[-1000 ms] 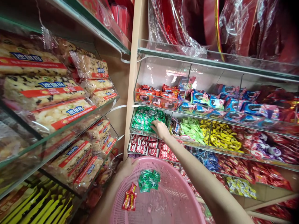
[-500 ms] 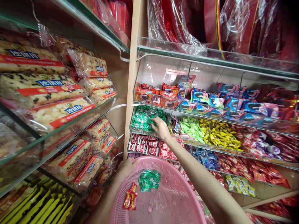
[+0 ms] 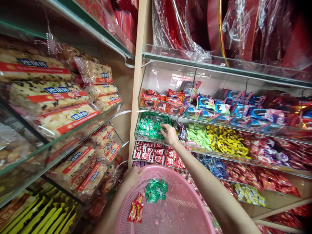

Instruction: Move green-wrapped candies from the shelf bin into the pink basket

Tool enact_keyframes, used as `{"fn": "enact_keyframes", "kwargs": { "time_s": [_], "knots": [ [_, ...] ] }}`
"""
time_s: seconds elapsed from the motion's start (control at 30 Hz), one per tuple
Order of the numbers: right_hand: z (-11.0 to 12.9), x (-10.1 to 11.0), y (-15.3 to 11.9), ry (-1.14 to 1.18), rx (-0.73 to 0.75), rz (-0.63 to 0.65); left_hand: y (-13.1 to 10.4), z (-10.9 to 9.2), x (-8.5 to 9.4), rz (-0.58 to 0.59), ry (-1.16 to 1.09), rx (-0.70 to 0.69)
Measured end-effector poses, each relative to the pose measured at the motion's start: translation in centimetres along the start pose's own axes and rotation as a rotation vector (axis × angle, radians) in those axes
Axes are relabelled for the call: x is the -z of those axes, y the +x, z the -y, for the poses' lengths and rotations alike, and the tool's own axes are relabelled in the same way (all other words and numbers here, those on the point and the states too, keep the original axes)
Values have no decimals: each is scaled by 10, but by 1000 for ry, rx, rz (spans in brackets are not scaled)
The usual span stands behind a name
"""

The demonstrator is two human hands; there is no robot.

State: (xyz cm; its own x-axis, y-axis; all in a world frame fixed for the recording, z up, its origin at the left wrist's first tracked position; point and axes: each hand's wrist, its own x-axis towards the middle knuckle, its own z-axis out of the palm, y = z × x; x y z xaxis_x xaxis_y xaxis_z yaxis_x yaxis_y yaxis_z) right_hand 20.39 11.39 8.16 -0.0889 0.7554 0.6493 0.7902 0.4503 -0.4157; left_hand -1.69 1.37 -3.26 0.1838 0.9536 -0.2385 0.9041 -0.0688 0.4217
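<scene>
My left hand (image 3: 134,175) is closed on the rim of a pink plastic basket (image 3: 195,201), at its far left side. Inside the basket lie a cluster of green-wrapped candies (image 3: 156,190) and a few red-and-yellow packets (image 3: 136,208). My right hand (image 3: 168,134) reaches over the basket to a clear shelf bin. Its fingers are bent in a pinch at the right edge of a pile of green-wrapped candies (image 3: 148,125). The fingertips touch green wrappers; how many are between them is hidden.
Glass shelves on the left hold wrapped puffed-rice bars (image 3: 70,113). Right of my right hand are Snickers bars (image 3: 181,131), light green packets (image 3: 198,136) and yellow candies (image 3: 226,143). Red-and-white packets (image 3: 148,152) lie below. A wooden post (image 3: 136,81) separates the shelf units.
My right hand has shifted slightly right and down at the green candies. The view has moved a little. My left hand stays on the basket rim, and the basket's contents look the same.
</scene>
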Motion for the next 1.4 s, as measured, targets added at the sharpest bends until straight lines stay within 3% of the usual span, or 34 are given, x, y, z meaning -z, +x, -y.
{"fn": "enact_keyframes", "kwargs": {
  "time_s": [0.13,0.27,0.43,0.53,0.77,1.07,1.4],
  "knots": [
    [12,17,-14,101,39,-87,-2,-2,3,7,1,11],
    [30,41,-68,155,94,-65,-5,-6,8,2,-12,6],
    [28,44,-161,138,175,237,-8,-11,15,14,-36,36],
    [18,36,-192,53,197,406,-11,-15,17,14,-57,14],
    [0,19,-204,-185,243,561,-14,-19,16,12,-32,12],
    [-2,5,-214,-336,245,566,-16,-18,14,4,-22,-20],
    [-8,-1,-227,-324,182,597,-20,-22,14,21,-25,-22]
  ]
}}
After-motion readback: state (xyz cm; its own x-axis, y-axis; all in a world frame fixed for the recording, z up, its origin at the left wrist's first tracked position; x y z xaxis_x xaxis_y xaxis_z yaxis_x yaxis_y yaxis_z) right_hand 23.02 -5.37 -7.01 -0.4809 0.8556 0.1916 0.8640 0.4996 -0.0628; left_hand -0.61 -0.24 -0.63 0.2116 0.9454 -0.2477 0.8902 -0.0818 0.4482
